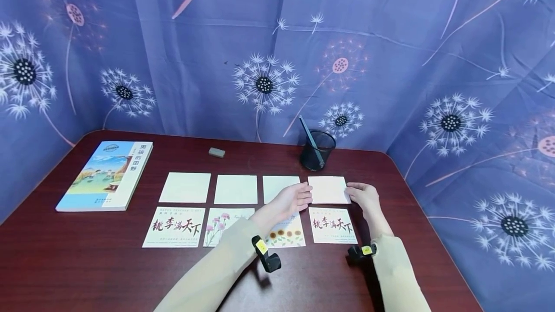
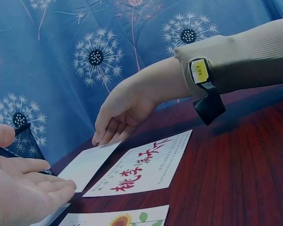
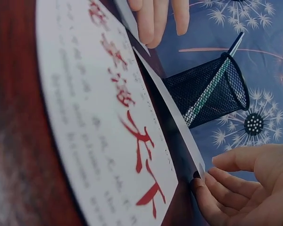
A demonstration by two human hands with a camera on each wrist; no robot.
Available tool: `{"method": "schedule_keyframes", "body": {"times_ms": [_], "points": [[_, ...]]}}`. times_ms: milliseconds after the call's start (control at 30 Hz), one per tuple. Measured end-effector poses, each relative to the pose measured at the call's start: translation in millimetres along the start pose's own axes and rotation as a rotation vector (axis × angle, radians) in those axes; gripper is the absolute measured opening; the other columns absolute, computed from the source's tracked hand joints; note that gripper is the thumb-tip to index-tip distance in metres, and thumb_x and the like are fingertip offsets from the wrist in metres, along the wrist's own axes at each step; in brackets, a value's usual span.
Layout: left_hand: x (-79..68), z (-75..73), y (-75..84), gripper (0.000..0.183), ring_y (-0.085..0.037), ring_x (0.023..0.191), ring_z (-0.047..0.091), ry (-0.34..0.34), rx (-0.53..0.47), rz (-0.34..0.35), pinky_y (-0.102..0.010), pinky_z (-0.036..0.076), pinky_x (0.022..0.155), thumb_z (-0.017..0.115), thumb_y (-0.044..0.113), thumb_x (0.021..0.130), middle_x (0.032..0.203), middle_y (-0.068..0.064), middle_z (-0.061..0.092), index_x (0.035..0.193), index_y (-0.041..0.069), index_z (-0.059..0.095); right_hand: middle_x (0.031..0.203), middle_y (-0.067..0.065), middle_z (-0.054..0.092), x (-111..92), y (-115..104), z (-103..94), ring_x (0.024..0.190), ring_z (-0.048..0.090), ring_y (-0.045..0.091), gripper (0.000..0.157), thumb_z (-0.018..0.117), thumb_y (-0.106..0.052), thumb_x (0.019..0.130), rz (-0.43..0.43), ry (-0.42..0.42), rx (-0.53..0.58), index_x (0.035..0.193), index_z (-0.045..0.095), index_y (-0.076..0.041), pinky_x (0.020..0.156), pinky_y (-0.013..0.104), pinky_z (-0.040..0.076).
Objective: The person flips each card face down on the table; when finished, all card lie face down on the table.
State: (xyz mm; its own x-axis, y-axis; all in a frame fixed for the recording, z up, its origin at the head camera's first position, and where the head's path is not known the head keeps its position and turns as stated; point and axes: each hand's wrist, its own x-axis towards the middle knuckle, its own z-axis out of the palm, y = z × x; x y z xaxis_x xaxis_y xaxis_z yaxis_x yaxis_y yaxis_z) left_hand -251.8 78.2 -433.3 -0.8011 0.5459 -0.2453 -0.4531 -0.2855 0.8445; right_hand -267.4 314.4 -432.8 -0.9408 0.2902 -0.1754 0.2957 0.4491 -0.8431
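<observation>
A blank white card [image 1: 328, 190] is at the right end of the upper row of cards. My right hand [image 1: 366, 199] pinches its right edge between thumb and fingers; in the right wrist view this card [image 3: 172, 106] is tilted up off the dark table. At the card's left edge, my left hand [image 1: 289, 199] has its fingers extended, palm turned toward the card. Its forearm and hand partly hide another blank card [image 1: 277, 186] and a sunflower card [image 1: 286, 237]. Just below the pinched card lies a card with red Chinese lettering [image 1: 333, 225].
Two more blank cards [image 1: 185, 187] fill the upper row's left. Below them lie another red-lettered card [image 1: 173, 227] and a pink-flower card [image 1: 221, 223]. A book [image 1: 104, 177], a grey eraser [image 1: 217, 152] and a black mesh pen cup [image 1: 318, 150] stand around the rows.
</observation>
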Motion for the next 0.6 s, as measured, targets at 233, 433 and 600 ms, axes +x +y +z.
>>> {"method": "schedule_keyframes", "body": {"times_ms": [233, 433, 600], "points": [[-1.8, -0.2, -1.4, 0.057, -0.044, 0.145, 0.025, -0.005, 0.015, -0.001, -0.049, 0.017, 0.123, 0.03, 0.026, 0.106, 0.152, -0.038, 0.024, 0.147, -0.014, 0.027, 0.128, 0.027, 0.061, -2.9, 2.8, -0.2, 0.091, 0.065, 0.008, 0.039, 0.058, -0.013, 0.094, -0.027, 0.02, -0.037, 0.126, 0.06, 0.008, 0.075, 0.015, 0.053], [-2.3, -0.7, -0.9, 0.057, -0.044, 0.144, 0.027, -0.009, 0.018, 0.003, -0.049, 0.018, 0.122, 0.03, 0.027, 0.106, 0.152, -0.037, 0.025, 0.147, -0.013, 0.029, 0.126, 0.027, 0.062, -3.0, 3.2, -0.6, 0.093, 0.066, 0.011, 0.04, 0.058, -0.015, 0.095, -0.03, 0.026, -0.032, 0.128, 0.059, 0.007, 0.076, 0.016, 0.054], [-6.0, -5.1, -1.6, 0.054, -0.045, 0.142, 0.031, -0.016, 0.019, 0.01, -0.049, 0.021, 0.122, 0.029, 0.025, 0.106, 0.151, -0.036, 0.03, 0.148, -0.009, 0.029, 0.123, 0.025, 0.064, -6.8, -1.6, 0.6, 0.097, 0.067, 0.017, 0.039, 0.059, -0.016, 0.095, -0.046, 0.048, -0.024, 0.128, 0.06, 0.005, 0.085, 0.026, 0.056]]}}
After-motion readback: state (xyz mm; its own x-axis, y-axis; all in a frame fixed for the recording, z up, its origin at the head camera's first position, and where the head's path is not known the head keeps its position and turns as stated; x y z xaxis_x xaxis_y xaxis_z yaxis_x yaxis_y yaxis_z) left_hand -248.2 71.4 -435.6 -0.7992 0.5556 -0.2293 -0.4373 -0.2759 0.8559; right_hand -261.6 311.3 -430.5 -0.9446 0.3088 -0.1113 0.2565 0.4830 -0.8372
